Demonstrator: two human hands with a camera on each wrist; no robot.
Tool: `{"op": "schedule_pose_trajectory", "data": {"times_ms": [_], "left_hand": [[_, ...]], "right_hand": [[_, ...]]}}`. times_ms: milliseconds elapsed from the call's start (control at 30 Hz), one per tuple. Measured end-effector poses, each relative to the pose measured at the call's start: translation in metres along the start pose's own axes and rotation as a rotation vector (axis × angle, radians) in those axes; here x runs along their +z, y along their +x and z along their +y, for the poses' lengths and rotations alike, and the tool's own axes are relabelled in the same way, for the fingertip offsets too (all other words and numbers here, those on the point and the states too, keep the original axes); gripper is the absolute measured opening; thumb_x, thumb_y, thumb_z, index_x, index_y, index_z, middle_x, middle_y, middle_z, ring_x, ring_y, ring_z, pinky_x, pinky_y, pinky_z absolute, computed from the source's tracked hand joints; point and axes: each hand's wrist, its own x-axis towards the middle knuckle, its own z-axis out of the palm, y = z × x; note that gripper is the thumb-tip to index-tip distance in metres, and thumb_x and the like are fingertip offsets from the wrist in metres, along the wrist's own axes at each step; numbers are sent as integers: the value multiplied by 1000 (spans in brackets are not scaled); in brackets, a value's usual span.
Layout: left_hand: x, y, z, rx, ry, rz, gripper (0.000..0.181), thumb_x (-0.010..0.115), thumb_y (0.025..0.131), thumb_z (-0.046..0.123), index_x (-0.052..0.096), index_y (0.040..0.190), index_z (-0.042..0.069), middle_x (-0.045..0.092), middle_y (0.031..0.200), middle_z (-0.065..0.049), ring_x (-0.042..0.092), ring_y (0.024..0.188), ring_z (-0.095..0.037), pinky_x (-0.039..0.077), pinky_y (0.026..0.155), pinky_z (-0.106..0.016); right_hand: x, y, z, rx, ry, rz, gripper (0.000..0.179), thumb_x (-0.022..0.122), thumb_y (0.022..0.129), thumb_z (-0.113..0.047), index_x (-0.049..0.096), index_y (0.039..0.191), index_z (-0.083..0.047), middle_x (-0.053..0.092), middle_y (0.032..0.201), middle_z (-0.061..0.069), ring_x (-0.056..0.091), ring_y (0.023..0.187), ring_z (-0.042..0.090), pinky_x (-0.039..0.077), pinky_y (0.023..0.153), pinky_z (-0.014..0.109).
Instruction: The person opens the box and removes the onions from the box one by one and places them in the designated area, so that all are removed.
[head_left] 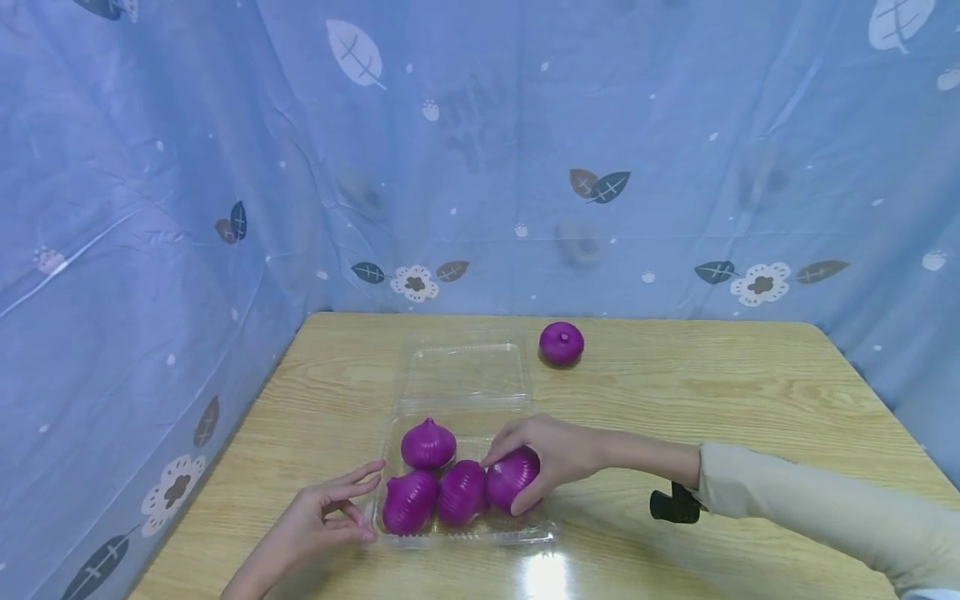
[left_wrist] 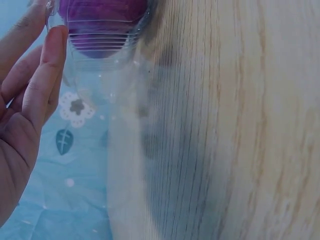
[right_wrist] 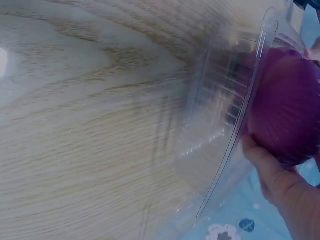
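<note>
A clear plastic clamshell box point(head_left: 517, 537) lies on the table with its lid point(head_left: 467, 371) folded open toward the back. My right hand point(head_left: 558, 450) grips a shiny purple onion point(head_left: 513, 481) in the right part of the tray, thumb on the near side and fingers over the far side. To its left in the tray sit a middle onion point(head_left: 462, 493), a front left onion point(head_left: 410, 502) and a back left onion point(head_left: 428, 444). At the tray's left edge, my left hand point(head_left: 318, 512) rests its spread fingertips by the rim, thumb near the front corner.
Another purple onion point(head_left: 562, 343) lies on the wooden table point(head_left: 697, 400) behind the box, right of the lid. A blue patterned curtain point(head_left: 487, 167) hangs at the back and sides. A black device point(head_left: 675, 505) is strapped at the right wrist.
</note>
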Motion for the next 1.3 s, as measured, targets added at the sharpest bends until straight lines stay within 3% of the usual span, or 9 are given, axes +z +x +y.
{"op": "schedule_pose_trajectory", "data": {"times_ms": [167,367,533,700,833,1100,1300], "left_hand": [[0,0,1,-4,5,-6,60,74,81,6,45,126,-20,41,142,24,65,76,-11,59,73,-33],[0,0,0,13,-18,-18,58,72,82,4,45,128,-18,41,144,22,65,77,-11,58,74,-35],[1,0,0,10,-25,-19,59,72,82,3,45,128,-19,41,144,22,65,77,-11,58,73,-35],[2,0,1,9,-9,-9,59,73,81,4,45,127,-19,41,143,23,64,76,-11,58,73,-34],[1,0,1,10,-3,-8,59,73,81,4,45,128,-18,42,143,23,64,76,-11,59,73,-34],[2,0,1,0,25,-3,60,73,82,5,44,128,-20,42,142,23,64,76,-10,59,71,-33],[1,-1,1,-18,29,-1,59,73,82,4,45,127,-20,42,142,25,63,75,-10,59,72,-33]], "right_hand": [[-4,-14,0,-36,89,89,52,81,77,-32,65,123,-14,54,135,11,48,125,28,51,90,22],[-5,-29,2,-88,206,148,55,82,77,-27,62,126,-12,52,135,10,49,123,26,52,91,28],[-6,-43,4,-114,181,169,68,86,72,-24,56,133,-14,49,131,5,48,120,20,51,94,31],[-8,-56,3,-149,172,171,60,83,75,-21,55,128,-18,51,128,0,50,117,18,53,91,33],[-10,-69,4,-110,199,189,57,82,76,-19,53,124,-21,55,125,-2,53,113,17,55,87,34],[-21,-89,12,15,146,347,58,87,70,-22,55,119,-17,55,123,3,51,115,17,55,89,38],[-24,-97,18,4,217,347,66,81,76,-13,47,133,-14,46,131,11,52,112,18,58,81,35]]}}
